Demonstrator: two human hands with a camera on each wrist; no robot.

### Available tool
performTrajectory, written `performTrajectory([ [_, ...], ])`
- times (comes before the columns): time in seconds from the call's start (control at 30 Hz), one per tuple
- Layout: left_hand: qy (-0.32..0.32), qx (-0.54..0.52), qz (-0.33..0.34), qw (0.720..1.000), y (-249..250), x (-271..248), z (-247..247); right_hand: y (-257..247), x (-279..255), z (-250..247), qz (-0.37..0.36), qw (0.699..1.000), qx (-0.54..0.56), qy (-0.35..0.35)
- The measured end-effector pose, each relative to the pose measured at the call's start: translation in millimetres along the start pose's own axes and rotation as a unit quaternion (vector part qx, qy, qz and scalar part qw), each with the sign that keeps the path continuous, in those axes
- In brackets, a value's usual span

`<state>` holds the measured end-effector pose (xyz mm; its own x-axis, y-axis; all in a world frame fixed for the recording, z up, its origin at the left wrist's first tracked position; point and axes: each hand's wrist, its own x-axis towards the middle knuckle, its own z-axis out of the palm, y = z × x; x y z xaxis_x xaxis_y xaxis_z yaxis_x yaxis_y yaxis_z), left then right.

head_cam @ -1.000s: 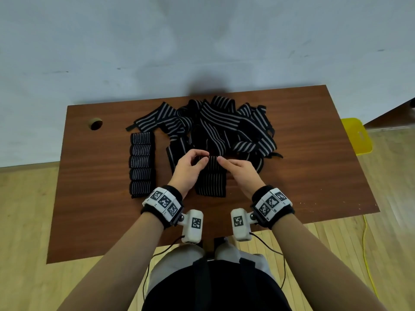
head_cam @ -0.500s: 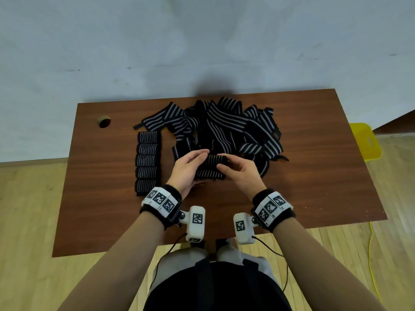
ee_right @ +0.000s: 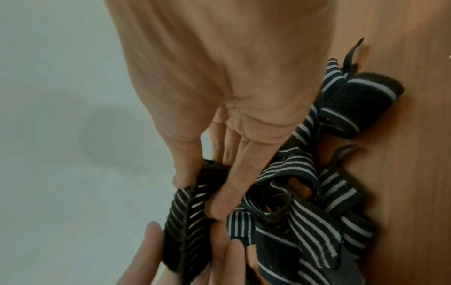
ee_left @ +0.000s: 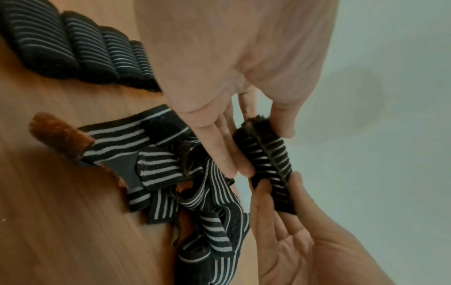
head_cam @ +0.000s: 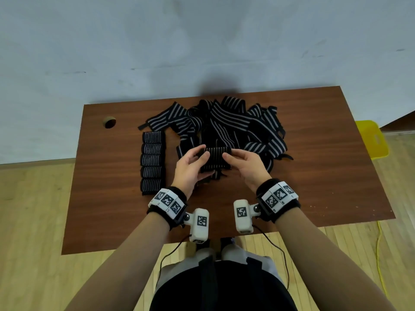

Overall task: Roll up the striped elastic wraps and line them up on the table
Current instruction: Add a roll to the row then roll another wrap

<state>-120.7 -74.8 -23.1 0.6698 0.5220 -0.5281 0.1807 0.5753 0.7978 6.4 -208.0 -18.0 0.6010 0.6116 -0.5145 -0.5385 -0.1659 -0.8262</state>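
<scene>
Holding half-rolled wrap (head_cam: 216, 159) mid-frame | left hand (head_cam: 190, 168), right hand (head_cam: 244, 167): fingers curled round its ends | five rolls (head_cam: 152, 162) left on tabletop (head_cam: 314, 167)

Both forearms reach forward over the near edge of the desk, each wrist wearing a black band with white marker tiles. The left hand (head_cam: 190, 168) and the right hand (head_cam: 243, 168) face each other, palms turned inward, raised above the desk's middle. Each pinches one end of the same wrap between thumb and fingers: the left thumb lies on top with its fingers (ee_left: 227, 154) extended beneath, and the right fingers (ee_right: 229, 185) do likewise.
</scene>
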Motion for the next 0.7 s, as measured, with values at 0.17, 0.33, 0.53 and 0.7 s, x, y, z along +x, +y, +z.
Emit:
performTrajectory([
  [0.17, 0.033, -0.004, -0.045, 0.998, -4, 3, -11, 11, 4, 7, 0.001, 1.0, -0.005, 0.007],
  [0.33, 0.049, 0.022, -0.027, 0.998, -11, 2, -27, 29, 10, 17, 0.072, 0.997, 0.005, -0.017],
  [0.53, 0.078, 0.044, -0.061, 0.994, -30, -1, -66, 50, 15, 39, 0.17, 0.982, -0.037, -0.07],
  [0.7, 0.081, 0.025, -0.133, 0.987, -43, -13, -106, 86, 15, 68, 0.209, 0.975, -0.046, -0.055],
])
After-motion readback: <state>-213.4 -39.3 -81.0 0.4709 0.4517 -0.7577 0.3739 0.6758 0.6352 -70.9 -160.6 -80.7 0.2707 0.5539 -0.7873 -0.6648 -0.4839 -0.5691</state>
